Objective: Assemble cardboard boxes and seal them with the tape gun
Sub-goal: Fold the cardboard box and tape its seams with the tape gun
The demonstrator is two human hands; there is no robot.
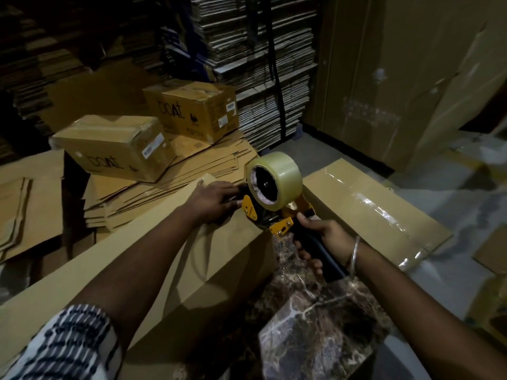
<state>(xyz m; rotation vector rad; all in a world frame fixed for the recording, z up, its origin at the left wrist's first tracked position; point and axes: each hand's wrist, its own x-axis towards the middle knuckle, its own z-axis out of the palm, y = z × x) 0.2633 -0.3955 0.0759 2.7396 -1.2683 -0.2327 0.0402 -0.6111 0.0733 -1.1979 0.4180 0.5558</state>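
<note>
Both hands are busy at the taping step: the right hand grips the tape gun handle over the near cardboard box, while the left hand presses beside its nose, so next probably comes a steady pull along the seam.

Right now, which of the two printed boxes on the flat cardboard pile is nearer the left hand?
The front printed box, wrapped in shiny tape, sits closer to the left hand. The other printed box stands farther back, against the stacked cardboard.
</note>
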